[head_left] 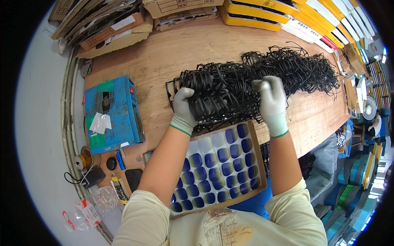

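Observation:
A long heap of black eyeglass frames (299,71) stretches across the wooden table. At its near left end my gloved left hand (184,107) is closed on a bunch of eyeglass frames (209,96), thumb on top. My gloved right hand (272,102) is over the middle of the heap, its fingers curled and somewhat blurred. Whatever its fingertips pinch cannot be made out against the dark frames. Below both hands, a cardboard tray (259,153) holds rows of dark blue tinted lenses (214,174) on white. My left forearm covers part of this tray.
A blue metal box (108,115) with a grille stands at left. Near it lie a solder-wire spool (85,160), a blue marker (120,160), a round black lid (111,163) and a black phone (133,179). Cardboard boxes (180,8) and yellow boxes (254,18) line the far edge.

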`<action>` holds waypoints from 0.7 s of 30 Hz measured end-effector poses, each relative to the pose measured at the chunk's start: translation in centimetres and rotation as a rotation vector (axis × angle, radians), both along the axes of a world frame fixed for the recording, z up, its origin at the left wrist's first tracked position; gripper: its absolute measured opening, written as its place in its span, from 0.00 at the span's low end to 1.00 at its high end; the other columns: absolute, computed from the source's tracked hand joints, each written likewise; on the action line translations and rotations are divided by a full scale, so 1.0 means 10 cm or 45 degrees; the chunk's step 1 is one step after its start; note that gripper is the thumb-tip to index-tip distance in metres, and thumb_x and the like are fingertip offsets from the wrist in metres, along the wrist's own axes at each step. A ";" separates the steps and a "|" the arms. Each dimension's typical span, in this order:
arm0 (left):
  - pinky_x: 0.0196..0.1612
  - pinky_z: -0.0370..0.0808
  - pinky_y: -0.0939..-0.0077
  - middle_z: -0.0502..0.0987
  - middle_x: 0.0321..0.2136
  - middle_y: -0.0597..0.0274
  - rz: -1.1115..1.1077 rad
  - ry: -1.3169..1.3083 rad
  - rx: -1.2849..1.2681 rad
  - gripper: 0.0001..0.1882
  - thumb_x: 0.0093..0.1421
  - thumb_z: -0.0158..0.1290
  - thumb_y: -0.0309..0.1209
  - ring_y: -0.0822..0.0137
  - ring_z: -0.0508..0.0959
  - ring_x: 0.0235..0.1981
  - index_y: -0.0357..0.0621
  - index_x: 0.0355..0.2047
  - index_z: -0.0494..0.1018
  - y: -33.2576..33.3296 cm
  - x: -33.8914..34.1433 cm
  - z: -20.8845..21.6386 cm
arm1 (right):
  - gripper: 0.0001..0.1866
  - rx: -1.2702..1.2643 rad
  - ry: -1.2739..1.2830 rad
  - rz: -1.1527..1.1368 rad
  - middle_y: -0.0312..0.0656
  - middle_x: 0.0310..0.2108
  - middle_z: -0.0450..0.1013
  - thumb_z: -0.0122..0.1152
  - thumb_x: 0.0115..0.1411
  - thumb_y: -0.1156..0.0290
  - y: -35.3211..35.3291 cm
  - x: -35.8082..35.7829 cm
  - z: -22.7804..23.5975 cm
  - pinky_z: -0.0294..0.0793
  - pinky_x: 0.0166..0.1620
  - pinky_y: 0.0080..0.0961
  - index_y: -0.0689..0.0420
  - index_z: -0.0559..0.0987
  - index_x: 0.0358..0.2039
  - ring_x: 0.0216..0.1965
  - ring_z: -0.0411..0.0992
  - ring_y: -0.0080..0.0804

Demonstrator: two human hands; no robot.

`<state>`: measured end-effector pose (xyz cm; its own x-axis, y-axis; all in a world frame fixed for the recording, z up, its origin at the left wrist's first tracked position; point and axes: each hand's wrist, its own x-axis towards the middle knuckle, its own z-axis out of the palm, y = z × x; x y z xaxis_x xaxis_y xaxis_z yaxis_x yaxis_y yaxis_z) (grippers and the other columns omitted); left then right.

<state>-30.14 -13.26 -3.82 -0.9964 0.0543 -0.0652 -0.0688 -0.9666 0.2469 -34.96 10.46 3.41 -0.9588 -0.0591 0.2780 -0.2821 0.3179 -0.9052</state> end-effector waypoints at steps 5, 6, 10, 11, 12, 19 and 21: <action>0.49 0.85 0.57 0.80 0.46 0.45 -0.094 -0.317 -0.233 0.22 0.57 0.48 0.28 0.51 0.85 0.44 0.30 0.52 0.73 -0.18 0.13 0.09 | 0.12 0.236 -0.121 -0.003 0.53 0.37 0.82 0.52 0.70 0.71 -0.28 0.29 -0.07 0.80 0.45 0.34 0.64 0.77 0.49 0.39 0.83 0.45; 0.48 0.85 0.59 0.80 0.46 0.46 -0.069 -0.368 -0.361 0.22 0.58 0.49 0.28 0.52 0.85 0.43 0.30 0.52 0.73 -0.21 0.15 0.11 | 0.13 0.263 -0.095 -0.007 0.55 0.36 0.81 0.53 0.70 0.71 -0.31 0.31 -0.11 0.79 0.45 0.37 0.65 0.77 0.49 0.38 0.81 0.50; 0.45 0.82 0.67 0.81 0.39 0.52 0.058 -0.538 -1.196 0.20 0.63 0.52 0.34 0.60 0.84 0.39 0.30 0.50 0.74 -0.36 0.30 0.17 | 0.14 0.376 0.054 0.086 0.59 0.35 0.79 0.55 0.67 0.71 -0.34 0.32 -0.15 0.77 0.46 0.45 0.68 0.78 0.46 0.40 0.78 0.57; 0.46 0.81 0.67 0.81 0.38 0.53 0.083 -0.571 -1.577 0.21 0.63 0.53 0.35 0.60 0.84 0.40 0.30 0.50 0.74 -0.40 0.33 0.19 | 0.13 0.405 0.087 0.100 0.58 0.36 0.79 0.55 0.67 0.71 -0.35 0.32 -0.14 0.76 0.47 0.46 0.68 0.79 0.45 0.40 0.78 0.57; 0.46 0.80 0.67 0.81 0.36 0.54 0.104 -0.587 -1.951 0.21 0.63 0.53 0.36 0.60 0.83 0.40 0.30 0.50 0.74 -0.38 0.34 0.23 | 0.13 0.442 0.124 0.106 0.58 0.36 0.79 0.56 0.66 0.71 -0.32 0.32 -0.12 0.76 0.48 0.46 0.68 0.79 0.44 0.41 0.78 0.57; 0.56 0.74 0.57 0.80 0.48 0.36 0.109 -0.655 -2.700 0.29 0.63 0.56 0.45 0.41 0.79 0.51 0.30 0.54 0.73 -0.29 0.44 0.38 | 0.15 0.700 0.500 -0.104 0.54 0.45 0.77 0.64 0.62 0.65 -0.07 0.21 0.01 0.72 0.54 0.45 0.64 0.82 0.42 0.49 0.73 0.53; 0.58 0.73 0.56 0.78 0.50 0.33 0.174 -0.635 -2.624 0.31 0.64 0.56 0.46 0.41 0.77 0.54 0.28 0.55 0.72 -0.36 0.49 0.23 | 0.19 0.918 0.408 -0.327 0.54 0.52 0.75 0.64 0.61 0.61 0.15 0.05 0.02 0.69 0.58 0.47 0.62 0.81 0.47 0.54 0.70 0.53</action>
<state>-25.28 -16.84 -1.56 -0.8713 -0.4768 -0.1161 -0.4182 0.5975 0.6842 -34.49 11.97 3.64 -0.8473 -0.1175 0.5180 -0.3314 0.8791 -0.3426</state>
